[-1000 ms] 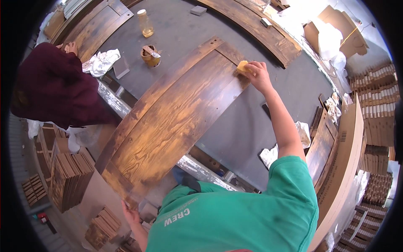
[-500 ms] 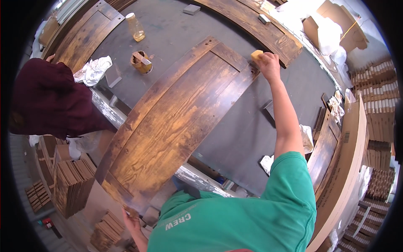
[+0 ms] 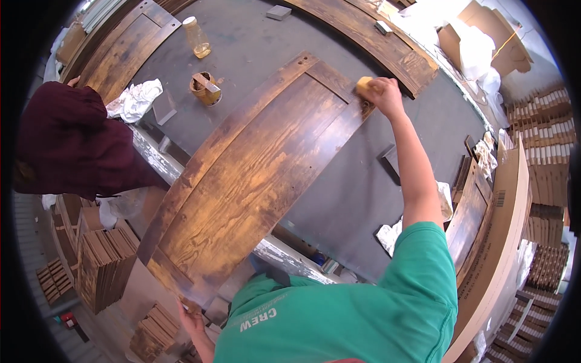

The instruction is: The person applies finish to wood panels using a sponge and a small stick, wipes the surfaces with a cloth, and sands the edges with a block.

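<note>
A long brown-stained wooden panel [image 3: 242, 175] with a raised frame lies slantwise in front of me, its far end over the grey table and its near end past the table edge. My right hand [image 3: 385, 98] is closed round a yellow sponge [image 3: 364, 86], which is at the panel's far right corner. Down at the near end, my left hand [image 3: 192, 319] grips the panel's edge; some of its fingers are hidden beneath the wood.
An open tin [image 3: 206, 97] with a flat scraper across it and a glass jar [image 3: 196, 39] stand left of the panel. A co-worker in a maroon top [image 3: 78, 142] is at the left. Another long panel [image 3: 369, 42] lies at the back; a cardboard sheet [image 3: 493, 224] stands at the right.
My right hand has moved slightly left with the sponge, from beside the panel's corner onto it. My left hand keeps its place at the near end.
</note>
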Demonstrator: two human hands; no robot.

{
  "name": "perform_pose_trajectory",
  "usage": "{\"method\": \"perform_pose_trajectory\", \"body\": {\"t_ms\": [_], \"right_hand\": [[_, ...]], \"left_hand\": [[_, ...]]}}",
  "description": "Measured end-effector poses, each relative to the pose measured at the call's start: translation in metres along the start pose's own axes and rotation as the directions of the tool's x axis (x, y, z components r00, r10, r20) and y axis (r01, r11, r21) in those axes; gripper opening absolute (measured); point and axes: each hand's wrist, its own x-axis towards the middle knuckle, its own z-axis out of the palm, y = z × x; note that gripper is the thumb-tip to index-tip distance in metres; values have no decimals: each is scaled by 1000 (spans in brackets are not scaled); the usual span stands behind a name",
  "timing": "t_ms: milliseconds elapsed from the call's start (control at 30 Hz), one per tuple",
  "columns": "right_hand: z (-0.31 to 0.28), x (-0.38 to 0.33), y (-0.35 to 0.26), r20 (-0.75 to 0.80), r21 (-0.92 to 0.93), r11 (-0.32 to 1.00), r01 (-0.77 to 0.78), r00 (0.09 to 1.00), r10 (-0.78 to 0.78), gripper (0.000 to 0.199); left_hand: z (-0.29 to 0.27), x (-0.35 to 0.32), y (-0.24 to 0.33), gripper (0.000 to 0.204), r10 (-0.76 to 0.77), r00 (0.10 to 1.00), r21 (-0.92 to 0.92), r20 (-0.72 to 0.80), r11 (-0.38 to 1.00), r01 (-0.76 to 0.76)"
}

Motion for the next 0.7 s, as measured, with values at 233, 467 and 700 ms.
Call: {"method": "perform_pose_trajectory", "body": {"t_ms": [233,467,700], "right_hand": [[7,0,-6,64,69,997,-20,998,16,15],[14,16,-7,-163,-2,999,-41,986,40,19],[-10,3,10,-35,-120,981,-155,988,152,24]], "left_hand": [[2,0,0,30,-7,1000,16,7,1000,7],[-6,5,0,33,-11,1000,62,-10,998,12],[-18,13,-4,36,8,1000,47,-11,999,-7]]}}
